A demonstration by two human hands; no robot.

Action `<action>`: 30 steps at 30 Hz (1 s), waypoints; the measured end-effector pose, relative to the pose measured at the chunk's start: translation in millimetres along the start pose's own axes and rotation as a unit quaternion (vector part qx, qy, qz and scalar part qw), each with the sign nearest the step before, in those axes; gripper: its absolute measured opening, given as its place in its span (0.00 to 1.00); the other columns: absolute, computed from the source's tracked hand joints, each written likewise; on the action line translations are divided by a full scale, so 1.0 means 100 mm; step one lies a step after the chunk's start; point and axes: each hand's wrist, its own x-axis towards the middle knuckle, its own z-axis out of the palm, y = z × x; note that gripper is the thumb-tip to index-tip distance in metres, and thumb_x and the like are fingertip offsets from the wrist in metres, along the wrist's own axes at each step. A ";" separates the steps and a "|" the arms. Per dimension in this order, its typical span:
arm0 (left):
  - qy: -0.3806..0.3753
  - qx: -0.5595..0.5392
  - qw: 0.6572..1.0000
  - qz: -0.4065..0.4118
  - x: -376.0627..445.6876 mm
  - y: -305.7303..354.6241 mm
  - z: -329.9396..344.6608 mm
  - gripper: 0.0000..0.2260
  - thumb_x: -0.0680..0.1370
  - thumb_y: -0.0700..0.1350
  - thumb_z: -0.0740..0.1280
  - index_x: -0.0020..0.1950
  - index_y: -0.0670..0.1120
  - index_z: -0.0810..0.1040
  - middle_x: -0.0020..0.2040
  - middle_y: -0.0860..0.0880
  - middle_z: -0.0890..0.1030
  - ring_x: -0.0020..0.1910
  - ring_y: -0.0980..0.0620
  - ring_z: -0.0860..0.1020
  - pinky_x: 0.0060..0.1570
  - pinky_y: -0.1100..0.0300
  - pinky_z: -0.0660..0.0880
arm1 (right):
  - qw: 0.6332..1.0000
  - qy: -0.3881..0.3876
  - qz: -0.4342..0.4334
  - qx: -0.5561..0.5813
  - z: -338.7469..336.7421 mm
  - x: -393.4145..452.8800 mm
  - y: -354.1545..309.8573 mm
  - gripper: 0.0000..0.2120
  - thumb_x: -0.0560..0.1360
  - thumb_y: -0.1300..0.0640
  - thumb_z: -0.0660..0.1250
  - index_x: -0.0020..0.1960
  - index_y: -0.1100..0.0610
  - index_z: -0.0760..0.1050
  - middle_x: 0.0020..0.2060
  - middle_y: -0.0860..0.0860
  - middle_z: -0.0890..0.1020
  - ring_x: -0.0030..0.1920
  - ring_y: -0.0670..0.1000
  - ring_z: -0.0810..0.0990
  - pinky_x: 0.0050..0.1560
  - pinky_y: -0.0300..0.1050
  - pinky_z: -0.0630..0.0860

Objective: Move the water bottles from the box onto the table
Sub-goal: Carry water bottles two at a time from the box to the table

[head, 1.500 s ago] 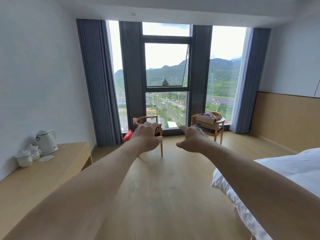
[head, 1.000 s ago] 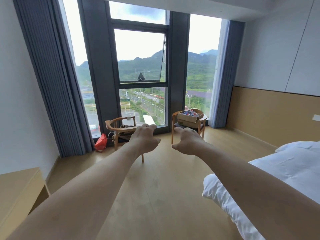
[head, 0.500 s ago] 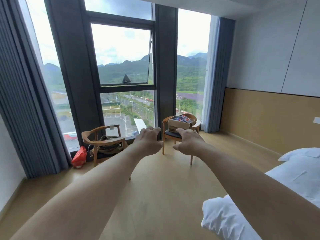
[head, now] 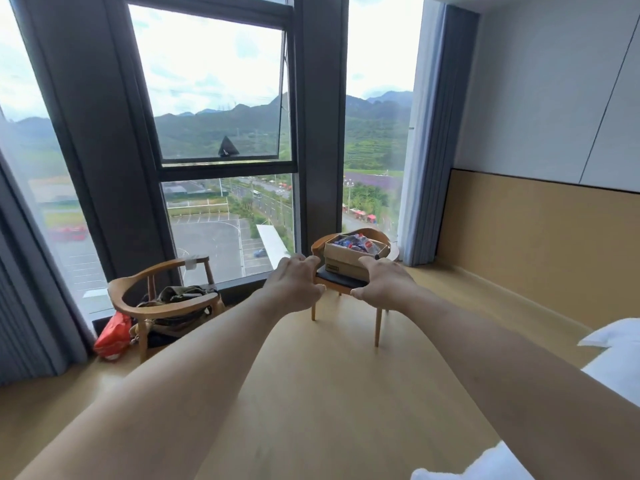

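- Nothing is moved yet, by the look of it: the water bottles [head: 356,243] all lie in the cardboard box [head: 349,259], a jumble of blue, red and clear plastic showing above its rim.
- The box sits on the dark seat of a wooden chair [head: 346,285] by the window, and this chair serves as landmark for the rest.
- The left hand [head: 294,284] is stretched out in line with the near left edge of the chair, fingers loosely bent, holding nothing.
- The right hand [head: 382,282] reaches toward the chair's near right side, fingers also slack and empty; whether either hand is close to the box or just overlaps it in view, I cannot tell.
- Left to do, as I judge it: reach the box, take out every bottle, and carry them to a table, which is not in sight here.
- Left of the chair stands a second chair [head: 166,299] with a bag [head: 180,299] on its seat, and a red sack [head: 112,336] on the floor beyond it.
- Right of the chair and nearer the person is a bed [head: 609,362] with white bedding.
- Bare wooden floor lies between the person and the chair; nothing appears to block the way.
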 end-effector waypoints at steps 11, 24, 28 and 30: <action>0.003 -0.004 0.999 0.043 3.00 -0.99 0.35 0.25 0.77 0.52 0.70 0.73 0.50 0.72 0.68 0.45 0.74 0.68 0.43 0.71 0.55 0.52 0.68 | 0.999 0.001 0.042 -0.007 0.18 2.68 0.02 0.37 0.76 0.43 0.71 0.80 0.48 0.62 0.71 0.56 0.73 0.69 0.58 0.72 0.65 0.55 0.76; -0.027 -0.010 0.996 0.083 5.92 -1.39 1.16 0.30 0.77 0.53 0.71 0.77 0.53 0.68 0.71 0.48 0.73 0.69 0.44 0.69 0.59 0.48 0.73 | 0.996 0.001 0.092 0.018 0.33 5.35 0.55 0.35 0.76 0.44 0.71 0.79 0.49 0.63 0.72 0.56 0.73 0.69 0.58 0.72 0.65 0.56 0.77; -0.025 0.008 0.996 0.087 6.82 -1.51 1.56 0.30 0.76 0.51 0.72 0.78 0.53 0.68 0.72 0.47 0.72 0.69 0.44 0.69 0.55 0.51 0.72 | 0.996 0.001 0.086 0.017 0.47 6.28 0.93 0.34 0.76 0.46 0.72 0.78 0.51 0.64 0.72 0.56 0.74 0.69 0.58 0.74 0.66 0.56 0.76; -0.024 0.012 0.996 0.081 7.32 -1.53 1.74 0.30 0.77 0.51 0.72 0.78 0.52 0.67 0.73 0.47 0.71 0.71 0.43 0.68 0.60 0.48 0.72 | 0.996 0.003 0.088 0.033 0.49 6.76 1.15 0.34 0.75 0.47 0.72 0.78 0.50 0.65 0.70 0.56 0.75 0.65 0.57 0.76 0.64 0.56 0.78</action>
